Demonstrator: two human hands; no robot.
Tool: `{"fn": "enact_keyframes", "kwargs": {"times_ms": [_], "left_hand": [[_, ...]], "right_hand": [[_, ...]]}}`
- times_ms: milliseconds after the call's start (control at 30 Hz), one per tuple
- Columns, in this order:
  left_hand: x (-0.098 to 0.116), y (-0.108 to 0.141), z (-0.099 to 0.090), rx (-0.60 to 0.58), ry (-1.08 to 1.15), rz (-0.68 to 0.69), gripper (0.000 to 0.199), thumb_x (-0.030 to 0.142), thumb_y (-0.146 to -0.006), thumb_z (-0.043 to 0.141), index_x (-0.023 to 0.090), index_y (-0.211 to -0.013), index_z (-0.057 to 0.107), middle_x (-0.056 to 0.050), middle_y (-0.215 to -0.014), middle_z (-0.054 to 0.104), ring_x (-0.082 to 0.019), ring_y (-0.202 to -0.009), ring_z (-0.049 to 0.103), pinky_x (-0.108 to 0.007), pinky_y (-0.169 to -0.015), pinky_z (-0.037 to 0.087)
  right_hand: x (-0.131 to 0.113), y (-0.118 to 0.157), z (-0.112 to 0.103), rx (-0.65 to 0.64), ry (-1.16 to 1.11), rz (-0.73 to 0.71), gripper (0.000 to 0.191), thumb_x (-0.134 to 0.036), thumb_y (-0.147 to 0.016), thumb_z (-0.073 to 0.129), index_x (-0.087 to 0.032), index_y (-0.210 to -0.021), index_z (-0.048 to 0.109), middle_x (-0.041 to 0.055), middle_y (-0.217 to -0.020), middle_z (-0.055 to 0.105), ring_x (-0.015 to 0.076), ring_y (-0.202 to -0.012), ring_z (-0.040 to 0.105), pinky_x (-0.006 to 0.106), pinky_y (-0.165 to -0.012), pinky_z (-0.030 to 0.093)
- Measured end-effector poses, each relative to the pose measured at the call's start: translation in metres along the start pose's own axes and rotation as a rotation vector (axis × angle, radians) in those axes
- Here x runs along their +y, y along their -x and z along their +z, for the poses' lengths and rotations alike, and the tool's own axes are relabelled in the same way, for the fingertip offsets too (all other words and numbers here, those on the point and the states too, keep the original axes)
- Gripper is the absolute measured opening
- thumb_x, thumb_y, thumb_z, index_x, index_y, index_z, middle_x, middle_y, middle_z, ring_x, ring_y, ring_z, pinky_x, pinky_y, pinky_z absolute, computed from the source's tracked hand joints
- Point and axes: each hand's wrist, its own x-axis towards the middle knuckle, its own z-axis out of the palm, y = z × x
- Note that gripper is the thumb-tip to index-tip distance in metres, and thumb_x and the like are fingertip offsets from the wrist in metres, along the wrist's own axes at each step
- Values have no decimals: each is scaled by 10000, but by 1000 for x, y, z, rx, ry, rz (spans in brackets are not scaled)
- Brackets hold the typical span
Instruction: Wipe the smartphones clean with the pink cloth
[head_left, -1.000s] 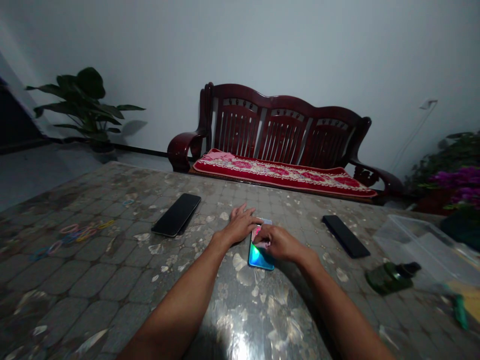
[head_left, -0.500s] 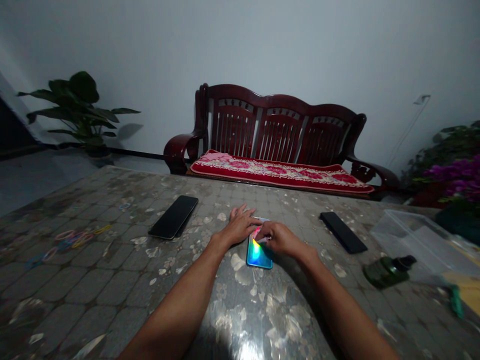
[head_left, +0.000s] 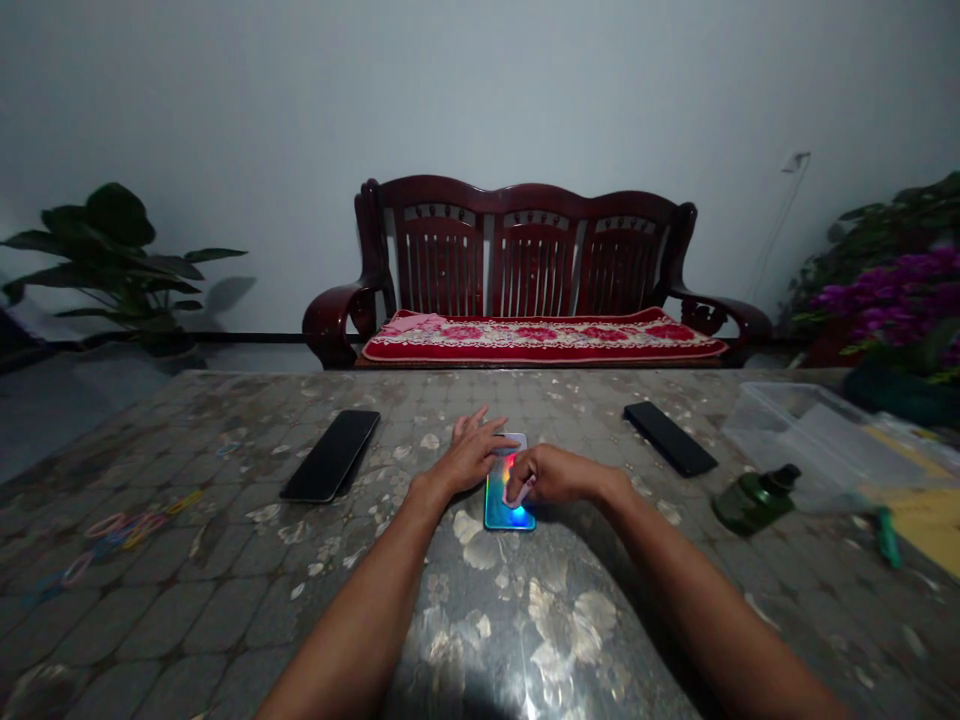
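A shiny blue phone (head_left: 499, 508) with rainbow reflections lies on the patterned table, between my hands. My left hand (head_left: 469, 452) has its fingers spread, with fingertips resting on the phone's far end and its left side. Over the phone's middle, my right hand (head_left: 541, 474) is closed around a small pale pinkish cloth (head_left: 523, 491), pressed against the phone's surface. Most of the cloth is hidden by the fingers.
A black phone (head_left: 331, 456) lies left, near coloured bands (head_left: 127, 528). To the right are a dark slim object (head_left: 670, 438), a green bottle (head_left: 752, 502), a clear plastic box (head_left: 780, 430) and a green item (head_left: 888, 538). Beyond the table (head_left: 247, 600) stands a wooden bench (head_left: 525, 205).
The view has shifted and levelled. My right hand has moved a little toward the phone's near end with the cloth. My left hand stays at the far end.
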Motion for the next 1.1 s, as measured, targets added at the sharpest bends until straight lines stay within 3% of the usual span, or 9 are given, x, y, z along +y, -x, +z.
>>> {"fn": "enact_keyframes", "kwargs": {"times_ms": [67,233,400,500,667,900,1000,1100], "left_hand": [[3,-3,-1,-38,-22,36,550,66,-861,514,353,-1315,634,-31,-1577,402,-322,-1515,167,-608,-1189,106],[15,-19,-23,-210,-129,119,467,212,-868,625,353,-1313,629,-64,-1595,366,-375,-1512,157,-662,-1162,150],[25,-33,-42,-397,-368,231,741,41,-694,745,362,-1340,575,-67,-1617,316,-370,-1514,162,-663,-1158,179],[27,-37,-42,-411,-446,314,801,28,-642,783,337,-1346,559,-97,-1616,311,-374,-1505,200,-647,-1166,189],[28,-43,-45,-451,-562,408,894,76,-580,841,311,-1374,507,-128,-1620,292,-383,-1499,212,-638,-1165,201],[26,-49,-56,-459,-635,495,779,180,-639,812,262,-1358,521,-174,-1578,357,-404,-1474,261,-625,-1159,213],[20,-46,-61,-469,-616,458,877,299,-544,878,257,-1347,527,-177,-1551,395,-433,-1457,274,-634,-1159,190],[8,-41,-66,-475,-603,388,888,360,-535,870,258,-1346,523,-176,-1518,429,-437,-1447,284,-638,-1150,192]], "right_hand": [[-1,4,0,15,-53,21,217,-108,-737,649,-173,-876,803,24,-860,782,161,-778,710,212,-724,517],[1,9,5,295,-32,34,188,-147,-789,638,-164,-872,805,54,-902,783,180,-813,713,235,-750,515],[6,15,5,166,-35,16,200,-134,-748,658,-175,-875,807,41,-881,785,164,-790,711,214,-731,508],[11,19,0,201,-172,64,178,-253,-740,720,-157,-863,805,60,-860,781,175,-759,708,232,-707,519],[23,24,-8,299,-413,141,320,-396,-635,810,-140,-828,797,75,-831,773,186,-740,693,256,-685,518],[33,28,-11,421,-680,228,322,-319,-529,825,-115,-772,772,57,-709,733,127,-589,601,195,-514,410],[36,27,-11,485,-764,238,312,-271,-496,816,-110,-757,758,47,-667,713,110,-546,563,190,-490,385],[39,24,-9,548,-812,264,312,-250,-470,815,-111,-741,744,37,-640,696,105,-525,543,196,-486,384]]}}
